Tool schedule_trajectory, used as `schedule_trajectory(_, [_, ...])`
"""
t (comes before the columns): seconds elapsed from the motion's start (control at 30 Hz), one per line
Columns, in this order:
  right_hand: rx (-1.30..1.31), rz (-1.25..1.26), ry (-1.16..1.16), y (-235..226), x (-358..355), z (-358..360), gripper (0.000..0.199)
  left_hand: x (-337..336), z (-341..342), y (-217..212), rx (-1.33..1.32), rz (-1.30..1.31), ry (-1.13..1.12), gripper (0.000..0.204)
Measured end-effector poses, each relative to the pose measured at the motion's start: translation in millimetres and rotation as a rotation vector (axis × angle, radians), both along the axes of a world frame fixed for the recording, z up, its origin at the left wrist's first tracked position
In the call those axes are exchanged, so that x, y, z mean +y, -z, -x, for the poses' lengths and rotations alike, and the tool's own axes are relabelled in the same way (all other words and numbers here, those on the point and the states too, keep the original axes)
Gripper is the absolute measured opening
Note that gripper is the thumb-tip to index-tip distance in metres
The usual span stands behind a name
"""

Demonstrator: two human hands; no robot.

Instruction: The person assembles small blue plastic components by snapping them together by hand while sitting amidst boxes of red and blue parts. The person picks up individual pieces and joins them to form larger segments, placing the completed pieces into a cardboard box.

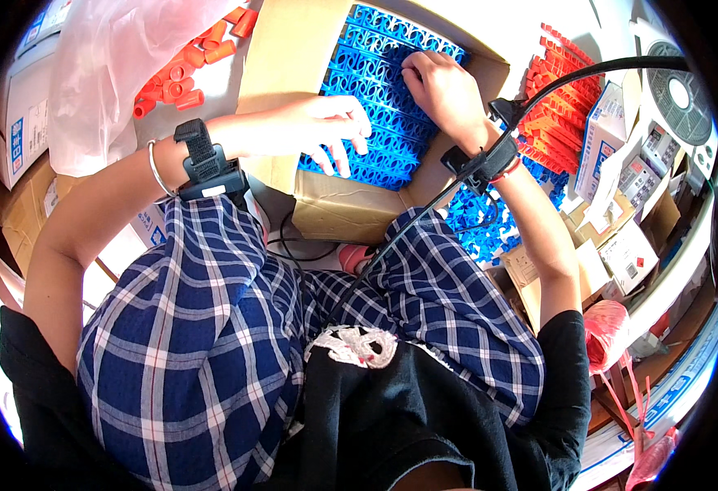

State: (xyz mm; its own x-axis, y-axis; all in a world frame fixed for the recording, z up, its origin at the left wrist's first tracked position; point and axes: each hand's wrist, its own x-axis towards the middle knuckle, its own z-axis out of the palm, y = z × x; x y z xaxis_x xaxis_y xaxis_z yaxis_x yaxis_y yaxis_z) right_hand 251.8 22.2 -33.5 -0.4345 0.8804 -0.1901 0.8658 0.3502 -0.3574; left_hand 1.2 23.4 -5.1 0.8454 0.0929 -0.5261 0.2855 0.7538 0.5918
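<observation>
Lying in close rows inside the cardboard box point(338, 217), the blue plastic pieces point(388, 143) are in front of the person, just beyond the knees. The left hand point(322, 123) is over the left side of this box — its fingers are loosely spread and a little bent, and I see nothing held in them. The right hand point(445, 88) is at the upper right part of the rows, with fingers curled down to the pieces; whether it grips one of them, I cannot tell. To the left, orange tubes point(180, 72) lie beside a clear plastic bag point(101, 78). To the right of the box there are stacked red pieces point(551, 119) and, nearer to the person, loose blue pieces point(474, 225).
</observation>
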Motion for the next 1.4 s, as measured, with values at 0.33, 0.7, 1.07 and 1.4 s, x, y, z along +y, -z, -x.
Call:
schedule_trajectory(0.33, [-0.002, -0.018, 0.001, 1.1, 1.1, 1.6, 0.011, -0.1, 0.1, 2.8, -0.006, 0.003, 0.008, 0.025])
schedule_trajectory(0.7, [0.065, 0.028, 0.037, 0.3, -3.2, 0.1, 0.015, -1.1, 1.7, 2.9, -0.014, -0.010, 0.001, 0.026])
schedule_trajectory(1.07, [0.076, 0.036, -0.003, -4.2, -5.1, -6.8, 0.017, -0.5, 0.9, 3.5, -0.006, -0.011, 0.002, 0.025])
schedule_trajectory(1.4, [0.035, 0.083, 0.052, -17.4, -6.7, -5.2, 0.021, -1.7, 1.2, 3.7, -0.002, -0.038, 0.008, 0.024])
